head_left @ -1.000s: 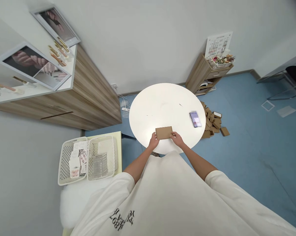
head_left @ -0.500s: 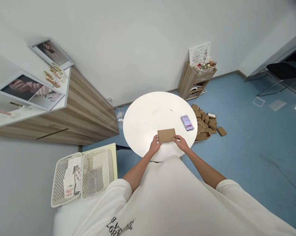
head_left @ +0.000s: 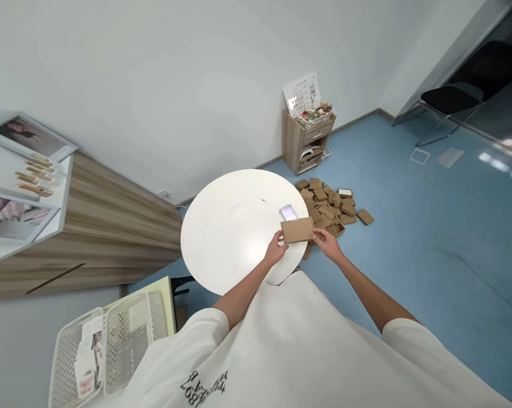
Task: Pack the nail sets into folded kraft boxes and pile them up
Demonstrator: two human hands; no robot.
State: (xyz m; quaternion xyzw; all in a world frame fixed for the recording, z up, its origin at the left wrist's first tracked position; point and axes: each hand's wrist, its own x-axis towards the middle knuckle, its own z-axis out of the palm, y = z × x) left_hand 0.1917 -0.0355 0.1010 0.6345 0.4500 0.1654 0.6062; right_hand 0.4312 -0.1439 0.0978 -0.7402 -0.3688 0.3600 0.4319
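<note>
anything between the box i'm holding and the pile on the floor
Nothing visible blocks the way from the box to the pile, apart from your right hand gripping that end and perhaps the table edge below.

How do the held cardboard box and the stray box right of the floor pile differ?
The held box is up between the left hand and right hand; the stray box lies on the floor, untouched. The held box's long side runs nearly level across the view; the stray box's slants. Both are flat, brown cardboard.
</note>
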